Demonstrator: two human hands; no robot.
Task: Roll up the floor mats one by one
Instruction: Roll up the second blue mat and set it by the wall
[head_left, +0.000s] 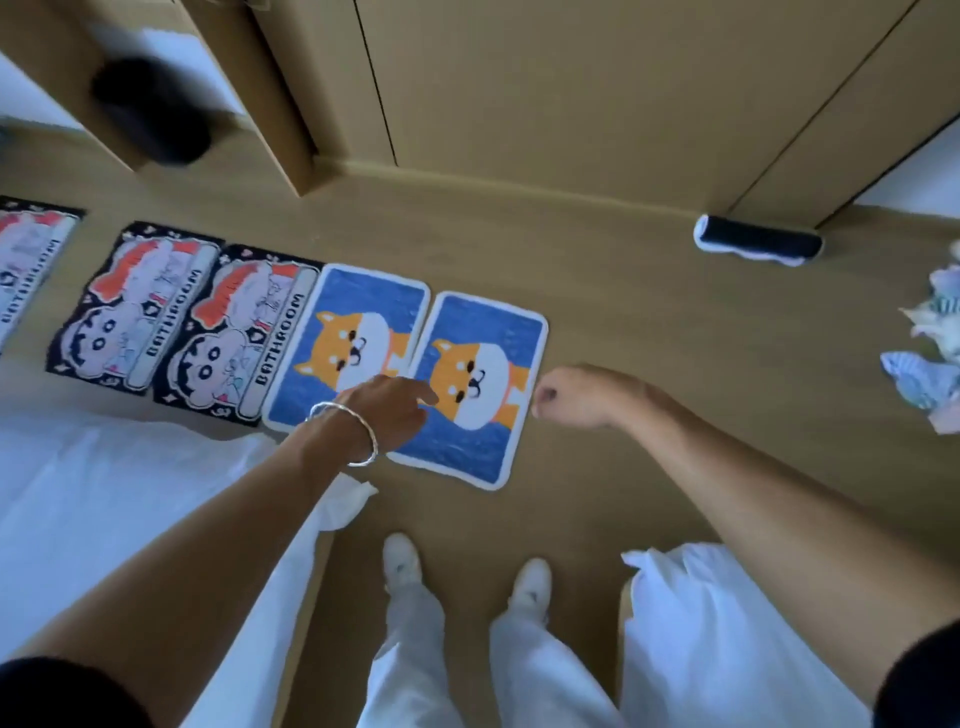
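Observation:
Several small floor mats lie flat in a row on the wooden floor. The nearest blue dog mat (480, 384) is right in front of my feet, with a second blue dog mat (358, 332) to its left. Further left lie two black "BATHROOM" mats (236, 332) (137, 301) and part of a third (26, 265). A rolled-up dark mat (756, 240) rests by the cupboard at the back right. My left hand (389, 405), with a silver bangle on its wrist, hovers with relaxed fingers over the seam between the two blue mats. My right hand (571, 397) is curled into a fist beside the nearest mat's right edge, holding nothing.
White bedding (104, 509) lies at the left and more white fabric (727, 623) at the lower right. Crumpled patterned cloth (930, 353) sits at the right edge. Wooden cupboard doors (571, 78) run along the back. A dark blurred object (150, 109) is at the upper left.

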